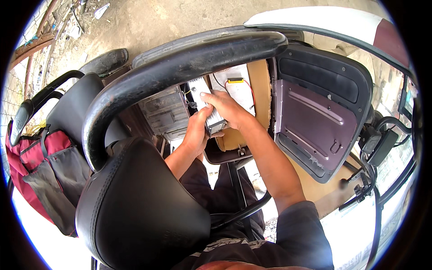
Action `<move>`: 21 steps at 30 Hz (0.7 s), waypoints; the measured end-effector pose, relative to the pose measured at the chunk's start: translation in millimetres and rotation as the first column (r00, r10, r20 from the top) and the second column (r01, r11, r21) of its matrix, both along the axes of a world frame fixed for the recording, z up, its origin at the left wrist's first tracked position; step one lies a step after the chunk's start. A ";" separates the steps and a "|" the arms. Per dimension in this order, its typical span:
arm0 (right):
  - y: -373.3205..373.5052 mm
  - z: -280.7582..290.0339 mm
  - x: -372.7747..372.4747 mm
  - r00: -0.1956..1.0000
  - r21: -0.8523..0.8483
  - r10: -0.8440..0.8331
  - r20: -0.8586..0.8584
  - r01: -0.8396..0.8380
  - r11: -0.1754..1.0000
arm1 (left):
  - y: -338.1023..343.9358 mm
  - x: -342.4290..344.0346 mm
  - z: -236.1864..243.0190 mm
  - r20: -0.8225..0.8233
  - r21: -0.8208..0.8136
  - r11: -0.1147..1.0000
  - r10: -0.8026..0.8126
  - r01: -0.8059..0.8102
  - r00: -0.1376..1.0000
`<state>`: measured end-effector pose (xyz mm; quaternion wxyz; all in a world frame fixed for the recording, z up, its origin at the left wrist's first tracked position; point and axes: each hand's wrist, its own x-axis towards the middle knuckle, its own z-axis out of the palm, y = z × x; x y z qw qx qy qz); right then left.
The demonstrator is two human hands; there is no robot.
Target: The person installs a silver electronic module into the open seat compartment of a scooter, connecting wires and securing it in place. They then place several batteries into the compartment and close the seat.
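One black backrest [139, 207], one purple-brown panel [315, 117] and an open compartment [220, 156], with a silver finned box [215, 117] held at its opening.
The panel stands to the compartment's right. Right hand [228, 111] and left hand [197, 129] both grip the box, fingers closed around it and thumbs on its ribbed face. A yellow-and-black piece [235, 80] rests on a white surface [241, 93], beside a red wire [254, 96].

Unit [197, 90]: between left hand [196, 128] and right hand [227, 110], above the compartment
Compartment [222, 157]: ahead of the person
Cardboard [259, 85]: in the compartment, along its right side
Lid [315, 110]: right of the compartment
Rail [193, 60]: beyond both hands, curving back toward the backrest
Backrest [139, 207]: near, left of the person
Bag [58, 175]: far left, past the backrest
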<state>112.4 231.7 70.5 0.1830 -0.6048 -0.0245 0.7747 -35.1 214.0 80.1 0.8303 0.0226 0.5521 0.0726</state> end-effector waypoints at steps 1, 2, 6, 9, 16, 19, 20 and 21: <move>-1.1 -5.5 1.2 1.000 0.002 -0.024 -0.020 0.024 1.000 | 2.8 1.8 0.5 0.006 -0.014 1.000 0.003 -0.002 1.000; -3.2 -8.9 2.4 0.999 -0.014 -0.032 -0.013 0.032 0.999 | 5.1 3.2 0.1 0.012 -0.029 1.000 0.005 -0.005 1.000; 6.2 -5.8 -4.6 0.996 -0.052 -0.050 0.071 0.054 0.997 | 12.4 1.5 -1.7 0.033 -0.047 0.999 0.017 -0.015 0.999; 19.9 2.9 -14.8 0.987 -0.110 -0.056 0.147 0.073 0.991 | 14.1 -5.1 -9.7 0.041 -0.048 0.998 0.041 -0.039 0.998; -4.7 17.8 -11.4 0.976 0.014 -0.220 -0.010 0.220 0.975 | 26.8 -4.9 -3.4 0.019 -0.067 0.998 0.023 -0.022 1.000; -17.0 13.0 -20.5 0.961 0.161 -0.274 0.043 0.265 0.951 | 27.3 -3.6 -5.0 -0.031 -0.088 0.996 0.021 -0.024 0.999; -18.5 11.0 -20.8 0.955 0.150 -0.294 0.038 0.285 0.947 | 26.3 -3.9 -6.8 -0.044 -0.093 0.995 0.025 -0.029 0.999; -19.8 7.9 -20.7 0.949 0.139 -0.313 0.033 0.305 0.942 | 26.4 -2.2 -4.9 -0.019 -0.087 0.995 0.042 -0.044 0.999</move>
